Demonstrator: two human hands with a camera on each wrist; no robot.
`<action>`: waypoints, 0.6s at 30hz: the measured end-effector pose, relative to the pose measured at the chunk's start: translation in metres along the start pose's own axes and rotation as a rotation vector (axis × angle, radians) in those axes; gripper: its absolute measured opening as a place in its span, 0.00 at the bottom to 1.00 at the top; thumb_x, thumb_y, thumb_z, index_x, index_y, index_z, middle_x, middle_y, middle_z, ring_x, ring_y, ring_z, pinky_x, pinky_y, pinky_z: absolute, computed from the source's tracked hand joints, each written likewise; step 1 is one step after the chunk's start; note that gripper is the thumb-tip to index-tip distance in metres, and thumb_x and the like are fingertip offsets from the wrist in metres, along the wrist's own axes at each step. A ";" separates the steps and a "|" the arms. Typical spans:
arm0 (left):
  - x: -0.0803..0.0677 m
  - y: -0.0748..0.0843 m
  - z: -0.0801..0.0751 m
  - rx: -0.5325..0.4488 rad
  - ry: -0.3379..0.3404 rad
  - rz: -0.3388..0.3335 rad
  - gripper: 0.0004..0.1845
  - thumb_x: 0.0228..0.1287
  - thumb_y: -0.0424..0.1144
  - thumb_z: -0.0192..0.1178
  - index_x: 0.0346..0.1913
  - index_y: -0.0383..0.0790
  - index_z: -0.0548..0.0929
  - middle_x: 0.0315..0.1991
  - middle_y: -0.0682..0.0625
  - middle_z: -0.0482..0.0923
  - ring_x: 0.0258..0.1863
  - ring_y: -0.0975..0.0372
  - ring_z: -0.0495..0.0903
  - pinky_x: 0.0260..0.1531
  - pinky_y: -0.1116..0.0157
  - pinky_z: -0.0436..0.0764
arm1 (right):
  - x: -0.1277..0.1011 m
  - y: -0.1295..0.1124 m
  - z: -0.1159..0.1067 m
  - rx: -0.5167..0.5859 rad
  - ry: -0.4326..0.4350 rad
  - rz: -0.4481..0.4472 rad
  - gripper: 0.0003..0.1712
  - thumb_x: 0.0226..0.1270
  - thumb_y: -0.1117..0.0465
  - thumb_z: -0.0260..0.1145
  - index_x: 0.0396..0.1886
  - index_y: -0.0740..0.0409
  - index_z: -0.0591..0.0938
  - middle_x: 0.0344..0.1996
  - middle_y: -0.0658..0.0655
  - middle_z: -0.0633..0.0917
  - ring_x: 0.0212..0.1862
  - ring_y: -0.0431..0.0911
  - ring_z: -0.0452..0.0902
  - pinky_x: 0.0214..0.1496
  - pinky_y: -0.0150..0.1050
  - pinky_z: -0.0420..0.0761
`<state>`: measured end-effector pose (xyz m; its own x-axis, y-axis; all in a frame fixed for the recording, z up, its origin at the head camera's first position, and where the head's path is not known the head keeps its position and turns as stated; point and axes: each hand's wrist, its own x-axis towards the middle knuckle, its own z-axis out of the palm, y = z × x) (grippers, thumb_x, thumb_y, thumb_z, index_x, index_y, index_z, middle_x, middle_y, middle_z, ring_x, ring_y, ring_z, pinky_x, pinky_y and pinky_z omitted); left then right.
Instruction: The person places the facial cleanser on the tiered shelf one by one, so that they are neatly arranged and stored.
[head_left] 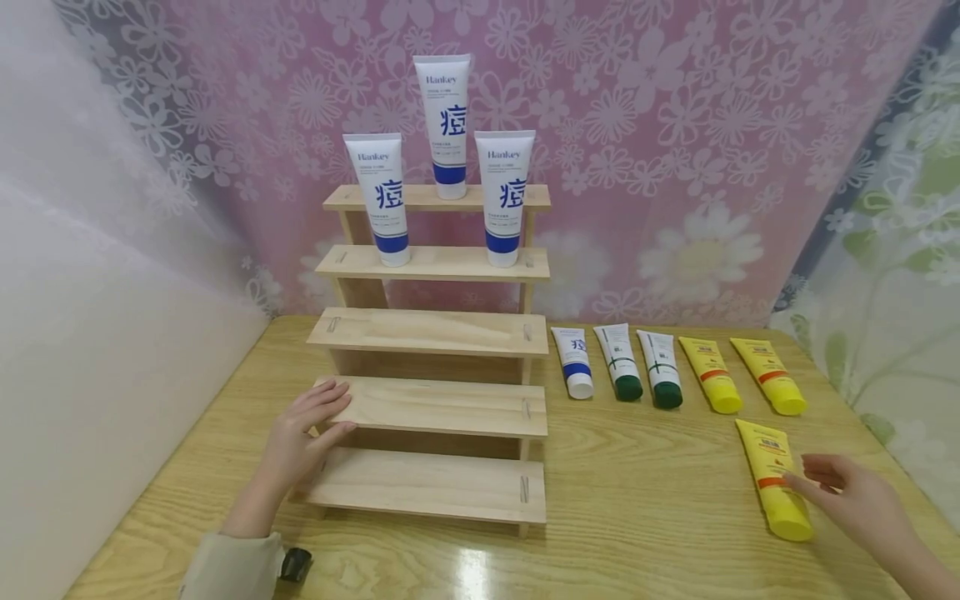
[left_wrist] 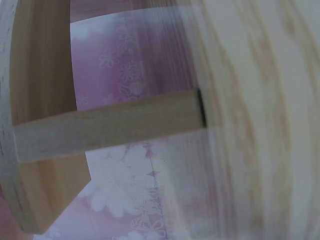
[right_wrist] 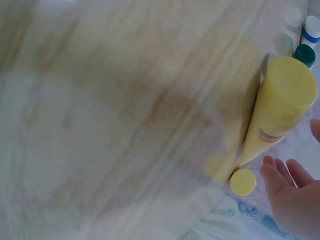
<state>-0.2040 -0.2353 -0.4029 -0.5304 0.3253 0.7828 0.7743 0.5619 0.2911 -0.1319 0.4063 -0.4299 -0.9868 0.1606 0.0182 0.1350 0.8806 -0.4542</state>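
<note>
My left hand (head_left: 303,437) rests on the left end of a light wooden tiered shelf (head_left: 442,406), at its second step from the bottom. Its fingers lie on top and the thumb is by the front edge. In the left wrist view, shelf boards (left_wrist: 260,120) fill much of the picture. My right hand (head_left: 862,504) is beside the nearest yellow tube (head_left: 776,483), which lies on the table. The thumb overlaps the tube's edge in the head view. In the right wrist view, the fingers (right_wrist: 275,182) are loosely bent, with a gap to the tube (right_wrist: 272,117).
Three white-and-blue tubes stand on the upper steps, including the top tube (head_left: 448,125). Right of the shelf, a row on the table (head_left: 637,483) holds a small white-and-blue tube (head_left: 573,362), two green-capped tubes (head_left: 621,362) and two yellow tubes (head_left: 711,375).
</note>
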 end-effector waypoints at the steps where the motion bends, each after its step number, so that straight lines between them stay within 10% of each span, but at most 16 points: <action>1: 0.000 0.000 0.000 -0.002 0.001 -0.001 0.21 0.29 0.31 0.65 0.36 0.32 0.77 0.40 0.42 0.72 0.44 0.50 0.65 0.48 0.63 0.62 | -0.002 -0.005 -0.001 0.005 -0.019 0.009 0.41 0.46 0.39 0.52 0.43 0.75 0.65 0.36 0.73 0.70 0.34 0.60 0.68 0.25 0.44 0.73; 18: 0.000 -0.001 0.000 0.012 0.007 0.000 0.20 0.33 0.36 0.64 0.36 0.33 0.77 0.41 0.44 0.72 0.44 0.51 0.66 0.48 0.63 0.62 | -0.002 -0.019 -0.004 0.023 -0.249 0.184 0.54 0.41 0.31 0.47 0.45 0.81 0.59 0.38 0.75 0.68 0.37 0.62 0.65 0.28 0.43 0.71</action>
<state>-0.2042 -0.2358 -0.4032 -0.5278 0.3204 0.7866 0.7702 0.5709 0.2842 -0.1317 0.3910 -0.4182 -0.9377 0.1997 -0.2843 0.3144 0.8360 -0.4498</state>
